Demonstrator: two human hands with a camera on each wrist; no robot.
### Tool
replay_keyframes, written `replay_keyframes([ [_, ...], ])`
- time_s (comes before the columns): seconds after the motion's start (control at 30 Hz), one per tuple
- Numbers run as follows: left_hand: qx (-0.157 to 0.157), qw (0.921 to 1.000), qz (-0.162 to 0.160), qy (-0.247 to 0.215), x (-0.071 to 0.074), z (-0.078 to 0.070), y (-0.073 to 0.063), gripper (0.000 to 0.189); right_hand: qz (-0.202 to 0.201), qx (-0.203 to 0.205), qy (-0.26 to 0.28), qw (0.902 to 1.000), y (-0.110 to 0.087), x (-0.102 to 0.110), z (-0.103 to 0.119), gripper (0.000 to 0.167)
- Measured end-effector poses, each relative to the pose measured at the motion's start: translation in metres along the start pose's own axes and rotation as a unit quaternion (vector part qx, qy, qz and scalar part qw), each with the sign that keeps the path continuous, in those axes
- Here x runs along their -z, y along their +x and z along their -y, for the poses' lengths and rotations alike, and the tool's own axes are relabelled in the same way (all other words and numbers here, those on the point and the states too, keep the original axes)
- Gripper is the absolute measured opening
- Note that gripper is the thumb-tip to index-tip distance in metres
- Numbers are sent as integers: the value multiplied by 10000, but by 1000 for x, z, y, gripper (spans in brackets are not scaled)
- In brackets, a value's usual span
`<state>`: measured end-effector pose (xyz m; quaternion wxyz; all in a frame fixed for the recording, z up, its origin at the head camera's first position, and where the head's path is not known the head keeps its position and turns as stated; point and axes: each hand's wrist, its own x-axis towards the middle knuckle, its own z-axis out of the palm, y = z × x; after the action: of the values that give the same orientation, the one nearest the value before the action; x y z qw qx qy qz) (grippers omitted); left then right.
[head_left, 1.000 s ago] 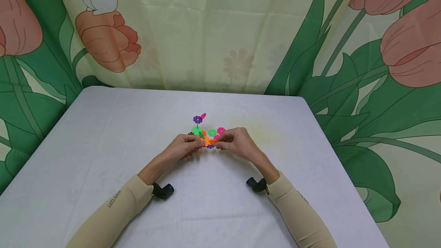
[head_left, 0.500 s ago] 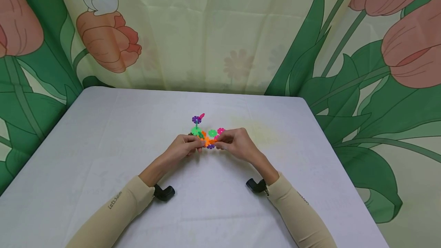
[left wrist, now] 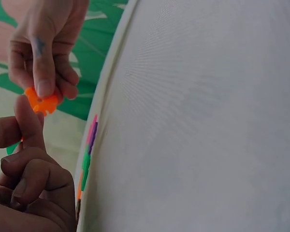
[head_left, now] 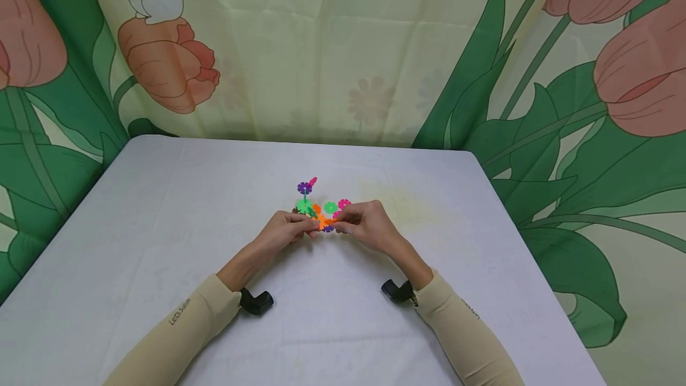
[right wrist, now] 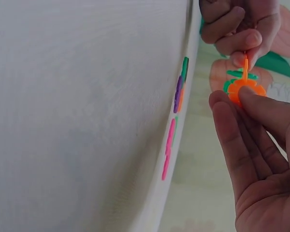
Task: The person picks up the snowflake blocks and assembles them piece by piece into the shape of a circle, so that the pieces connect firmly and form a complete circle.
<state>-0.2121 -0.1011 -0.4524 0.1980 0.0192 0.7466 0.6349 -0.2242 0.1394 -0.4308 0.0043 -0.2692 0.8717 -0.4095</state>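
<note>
In the head view, my left hand [head_left: 281, 230] and right hand [head_left: 367, 224] meet over the table around orange notched discs [head_left: 321, 221]. My right thumb and fingers pinch an orange disc [right wrist: 246, 91], seen face-on in the right wrist view. At its far side, my left fingertips hold another orange disc [right wrist: 246, 67], seen edge-on and touching the first. Green discs [right wrist: 229, 86] show behind them. Beyond my left hand rise a light green disc [head_left: 303, 206], a purple disc [head_left: 304, 188] and a pink one [head_left: 313, 181], seemingly joined. My left fingers hide part of this piece.
Several loose discs lie on the white-covered table [head_left: 214, 183] just past my hands, among them a green disc [head_left: 330, 207] and a pink disc [head_left: 344, 204]. A purple disc [head_left: 328, 229] shows below the hands. A printed cloth [head_left: 300, 46] hangs behind the table.
The purple and pink discs on the upright part have shifted slightly left and down. Both hands stay nearly in place, keeping their pinch on the orange discs.
</note>
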Motion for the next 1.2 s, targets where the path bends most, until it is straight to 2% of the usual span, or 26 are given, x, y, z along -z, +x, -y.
replay_keyframes([
  [0.23, 72, 9999, 46, -93, -1, 1, 0, 27, -20, 320, -191, 9993, -1, 0, 2, 6],
  [0.43, 130, 9996, 177, -173, 0, 3, 0, 30, -34, 386, -336, 9987, -1, -1, 3, 7],
  [0.67, -37, 9993, 179, -317, -3, 3, 3, 27, -396, 436, -241, 9980, 0, -2, 3, 10],
  [0.77, -118, 9989, 183, -413, -3, 4, 3, 27, -418, 446, -184, 9980, 1, -3, 3, 10],
  [0.9, -117, 9990, 117, -418, -3, 5, 3, 28, -200, 272, -227, 9992, 2, -3, 2, 12],
  [1.03, -38, 9988, -44, -488, -4, 5, 3, 24, 60, -175, -467, 9987, 3, 0, 0, 16],
  [1.2, -13, 9985, -24, -540, -4, 6, 3, 22, -104, -880, -671, 9938, 4, 5, -8, 16],
])
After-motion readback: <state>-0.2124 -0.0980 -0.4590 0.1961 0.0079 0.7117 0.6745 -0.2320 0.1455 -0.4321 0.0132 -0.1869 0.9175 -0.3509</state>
